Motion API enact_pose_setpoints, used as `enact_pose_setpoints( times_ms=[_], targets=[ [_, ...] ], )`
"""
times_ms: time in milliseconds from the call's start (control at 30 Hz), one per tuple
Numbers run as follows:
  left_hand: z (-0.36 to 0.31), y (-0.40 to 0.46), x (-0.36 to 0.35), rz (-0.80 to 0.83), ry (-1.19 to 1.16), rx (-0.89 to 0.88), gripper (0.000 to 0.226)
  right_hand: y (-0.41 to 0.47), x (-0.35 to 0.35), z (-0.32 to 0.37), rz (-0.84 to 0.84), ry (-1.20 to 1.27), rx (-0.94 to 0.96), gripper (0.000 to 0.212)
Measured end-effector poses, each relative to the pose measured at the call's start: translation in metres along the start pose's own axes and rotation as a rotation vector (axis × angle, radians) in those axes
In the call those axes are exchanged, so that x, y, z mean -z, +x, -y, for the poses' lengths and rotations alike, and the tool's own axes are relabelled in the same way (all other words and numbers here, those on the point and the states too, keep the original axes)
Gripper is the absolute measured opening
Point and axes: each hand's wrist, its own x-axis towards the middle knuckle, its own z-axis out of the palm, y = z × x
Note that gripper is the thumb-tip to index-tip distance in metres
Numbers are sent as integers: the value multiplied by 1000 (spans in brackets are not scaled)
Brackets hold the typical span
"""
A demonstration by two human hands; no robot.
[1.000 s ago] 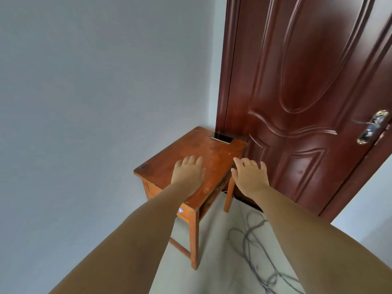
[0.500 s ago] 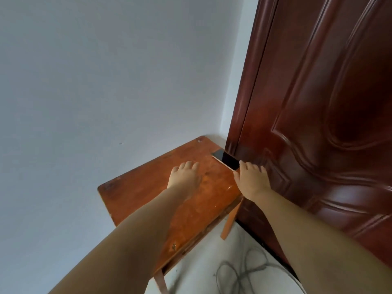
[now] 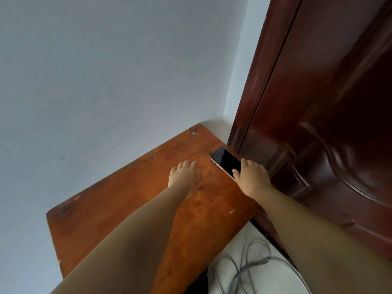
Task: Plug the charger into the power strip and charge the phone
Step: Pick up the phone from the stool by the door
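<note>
A phone [image 3: 225, 160] with a dark screen and a gold edge lies flat at the far right corner of a small wooden table [image 3: 127, 200], close to the door. My right hand [image 3: 251, 177] rests on the phone's near end, thumb at its left edge and fingers over its right side. Whether it grips the phone I cannot tell. My left hand [image 3: 184, 177] hovers palm down over the table top just left of the phone, fingers loosely together, holding nothing. No charger or power strip is in view.
A dark red wooden door [image 3: 318, 124] stands right behind the table's right side. A pale wall [image 3: 106, 71] runs along the left. Loose grey cables [image 3: 244, 266] lie coiled on the light floor below the table's near right edge.
The view has moved closer to the table. My right hand has gone forward from the table's edge onto the phone's near end. My left hand stays over the table top.
</note>
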Motion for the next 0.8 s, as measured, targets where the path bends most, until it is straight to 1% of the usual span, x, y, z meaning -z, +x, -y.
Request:
enact_pose_setpoints(
  times_ms=[100,267,333,400,467,667,800],
  targets=[
    [2,33,-24,49,-25,7,44,32,-18,-2,44,54,-9,64],
    [8,63,-55,21,18,17,50,59,-45,4,18,153,-8,88],
    [12,68,-64,13,44,30,53,64,-53,7,10,159,-11,99],
    [14,67,-72,4,78,29,55,66,-58,9,10,128,-20,105],
    [16,66,-77,-9,99,28,57,69,-63,8,-12,100,-39,105],
    [16,66,-78,-56,117,28,59,70,-65,5,-90,84,-113,95],
    [17,67,-79,-35,126,33,60,73,-63,3,-91,104,-90,88]
  ],
)
